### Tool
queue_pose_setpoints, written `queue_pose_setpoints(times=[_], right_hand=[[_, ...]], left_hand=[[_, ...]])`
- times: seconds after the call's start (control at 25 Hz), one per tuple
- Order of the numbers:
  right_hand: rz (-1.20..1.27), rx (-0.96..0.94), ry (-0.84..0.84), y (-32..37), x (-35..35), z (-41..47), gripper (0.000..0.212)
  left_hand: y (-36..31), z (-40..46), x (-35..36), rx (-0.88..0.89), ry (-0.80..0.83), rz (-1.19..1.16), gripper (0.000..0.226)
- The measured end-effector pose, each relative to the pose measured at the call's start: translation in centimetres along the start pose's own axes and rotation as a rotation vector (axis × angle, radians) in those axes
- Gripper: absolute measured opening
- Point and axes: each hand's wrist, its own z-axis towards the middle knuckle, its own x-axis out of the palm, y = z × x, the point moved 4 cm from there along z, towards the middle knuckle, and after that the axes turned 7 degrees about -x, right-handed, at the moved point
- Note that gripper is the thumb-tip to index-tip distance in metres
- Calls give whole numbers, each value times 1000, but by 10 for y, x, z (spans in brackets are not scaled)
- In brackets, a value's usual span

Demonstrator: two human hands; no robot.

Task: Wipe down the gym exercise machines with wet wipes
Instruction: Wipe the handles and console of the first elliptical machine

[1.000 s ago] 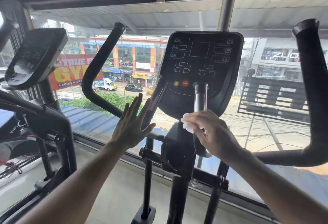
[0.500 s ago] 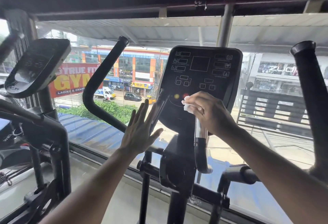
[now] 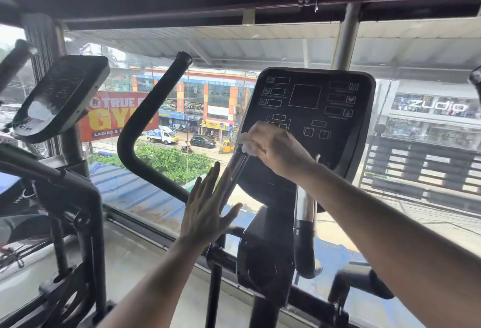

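1. Far left stands another exercise machine. Its dark console tilts up on a black post.
2. Behind it, outside the window, hangs a red gym banner with yellow letters.
3. Next comes a black curved handlebar. It rises to a round cap at the top.
4. Down on the street behind it are a small white truck, a dark car and a yellow auto rickshaw.
5. The left hand is held up flat. Its fingers are straight and spread, and they hold nothing. They lie in front of a shiny slanted grip bar; I cannot tell if they touch it.
6. The right hand has its fingers curled round a white wet wipe. The wipe is pressed at the top of the slanted grip bar, by the lower left edge of the big black console.
7. Under the right wrist a second shiny grip bar goes down into a black curved end.
8. Below the console is the black machine body.
9. Far right, across the street, is a shop front with a white sign.
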Motion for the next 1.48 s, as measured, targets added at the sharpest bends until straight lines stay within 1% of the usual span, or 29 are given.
queue_pose_setpoints(times=[0.04,0.08,0.12,0.16,0.2,0.28,0.32,0.4,0.44,0.48,0.52,0.56,0.64,0.68,0.72,0.8,0.84,0.92,1.04,1.08,1.12,1.2,1.28,1.36,1.48], right_hand=[[-94,-71,83,0,12,9,8],[-206,-148,159,-1,21,17,7],[-289,-194,224,-5,26,26,9],[-307,-192,297,-9,28,36,10],[-278,-142,361,-12,25,46,9],[-81,73,435,-21,17,64,15],[5,171,415,-26,14,69,17],[80,328,341,-38,10,69,18],[144,424,339,-45,10,62,18],[247,518,373,-49,11,53,16],[310,579,443,-50,10,44,13],[311,608,513,-50,6,38,11],[180,558,596,-52,-4,35,9],[126,520,576,-54,-5,37,9],[101,487,519,-53,-7,39,9],[108,433,403,-49,-4,44,10],[123,417,390,-48,-1,46,9],[173,423,419,-47,1,48,9],[181,436,549,-49,-7,50,6],[172,415,566,-49,-10,50,4],[170,386,542,-47,-13,51,4],[210,342,419,-44,-11,54,4],[240,342,341,-43,-4,54,8],[216,367,370,-48,5,53,11],[268,429,517,-58,2,50,9]], left_hand=[[0,0,0,8,-19,13,82],[0,0,0,13,-35,21,81],[0,-1,2,17,-48,25,81],[0,-1,2,20,-59,27,80],[0,-1,3,24,-68,28,80],[1,0,3,27,-84,31,80],[1,-1,3,23,-84,32,80],[1,-2,3,17,-81,31,79],[0,-2,3,17,-83,31,79],[0,-2,3,18,-86,30,79],[0,-2,3,20,-92,28,79],[-1,-1,2,21,-96,26,78],[-1,-1,3,23,-103,25,79],[-1,-2,4,22,-105,20,79],[0,-1,4,24,-106,14,80],[1,-2,5,33,-106,7,79],[1,-2,5,36,-109,4,78],[0,-1,5,34,-114,1,78],[1,-2,4,22,-104,7,79],[1,-2,4,22,-100,11,80],[1,-2,4,18,-98,14,80],[1,-1,5,6,-99,19,79],[0,-2,5,8,-102,36,77],[-1,-2,4,14,-110,64,76],[-1,-3,2,8,-127,100,79]])
